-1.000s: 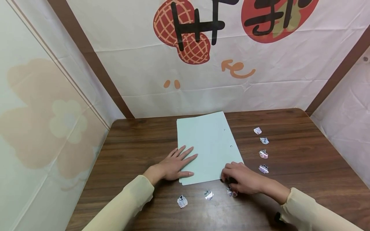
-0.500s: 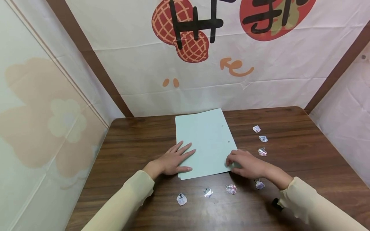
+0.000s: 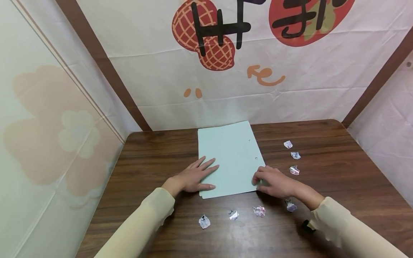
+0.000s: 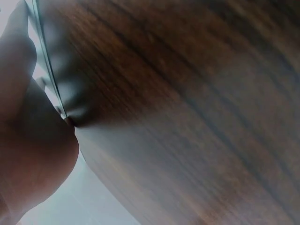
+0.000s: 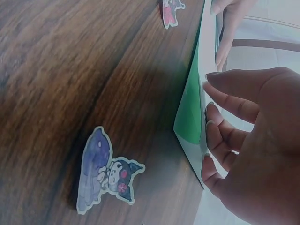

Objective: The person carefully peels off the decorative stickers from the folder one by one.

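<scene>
A flat stack of pale green sheets lies on the brown table, two small round marks along its right side. My left hand rests on its left edge with fingers spread. My right hand has curled fingers at the near right corner and holds it there. In the right wrist view, the fingertips meet the stack's edge, where a brighter green patch shows at the corner. Close to that hand lies a cartoon sticker with a purple shape and a dark-hooded figure.
More cut-out stickers lie on the table: a white one, a shiny one and a pinkish one in front. Several others, including a pale sticker, line the right side. A small dark object shows by the right sleeve. A printed cloth hangs behind.
My right hand has moved slightly away from me, and the stack has shifted a little the same way. The pinkish sticker it partly covered now shows whole. My left hand stays on the stack.
</scene>
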Demonstrator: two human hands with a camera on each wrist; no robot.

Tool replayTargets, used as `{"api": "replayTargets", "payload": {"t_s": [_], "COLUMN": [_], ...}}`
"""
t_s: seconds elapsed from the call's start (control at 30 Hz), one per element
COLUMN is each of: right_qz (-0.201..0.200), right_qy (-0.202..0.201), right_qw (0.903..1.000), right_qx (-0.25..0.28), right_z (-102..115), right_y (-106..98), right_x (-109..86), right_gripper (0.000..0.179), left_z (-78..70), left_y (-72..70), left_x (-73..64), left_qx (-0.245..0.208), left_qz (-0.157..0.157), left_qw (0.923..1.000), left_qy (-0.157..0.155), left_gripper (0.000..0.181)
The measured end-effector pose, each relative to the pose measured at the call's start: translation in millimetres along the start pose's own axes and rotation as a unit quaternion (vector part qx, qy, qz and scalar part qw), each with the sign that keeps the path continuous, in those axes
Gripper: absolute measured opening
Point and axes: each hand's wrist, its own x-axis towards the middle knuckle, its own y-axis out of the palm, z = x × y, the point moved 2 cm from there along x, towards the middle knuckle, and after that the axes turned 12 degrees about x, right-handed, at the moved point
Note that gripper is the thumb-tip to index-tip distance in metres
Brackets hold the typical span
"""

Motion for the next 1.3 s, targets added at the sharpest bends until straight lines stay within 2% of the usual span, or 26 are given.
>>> {"api": "replayTargets", "payload": {"t_s": [0.17,0.4,0.53,0.8,1.0,1.1,1.17,1.23,1.3], "right_qz": [0.007,-0.001,0.004,0.002,0.019,-0.009,-0.050,-0.101,-0.153], "right_qy": [0.000,0.001,0.002,0.004,-0.011,-0.021,-0.032,-0.043,-0.058], "right_qw": [0.9998,0.9997,0.9994,0.9996,0.9990,0.9992,0.9980,0.9940,0.9863], "right_qx": [0.019,0.025,0.034,0.027,0.039,0.033,0.020,0.005,-0.014], "right_z": [0,1,2,4,5,7,11,15,21], "right_y": [3,5,7,4,-4,-16,-28,-42,-56], "right_x": [-1.4,0.7,2.2,5.7,8.9,13.7,19.7,27.5,36.1], "right_gripper": [0.009,0.007,0.007,0.007,0.007,0.011,0.016,0.023,0.030], "left_z": [-0.1,3.4,4.8,11.7,10.7,12.6,16.2,20.9,25.3], "left_y": [-0.4,-2.1,1.0,9.3,-0.5,-13.0,-24.3,-36.6,-50.1], "left_x": [-0.2,-1.9,-4.1,1.2,-2.5,-4.1,-3.2,-0.8,1.8], "left_qx": [-0.014,-0.026,-0.023,-0.034,-0.051,-0.045,-0.026,-0.001,0.023], "left_qz": [0.008,-0.001,0.007,-0.011,-0.011,-0.051,-0.099,-0.152,-0.202], "left_qw": [0.9999,0.9997,0.9997,0.9993,0.9985,0.9970,0.9931,0.9851,0.9736], "left_qy": [0.002,0.001,-0.005,-0.009,-0.019,-0.037,-0.057,-0.081,-0.103], "left_gripper": [0.081,0.082,0.083,0.084,0.081,0.072,0.066,0.063,0.063]}}
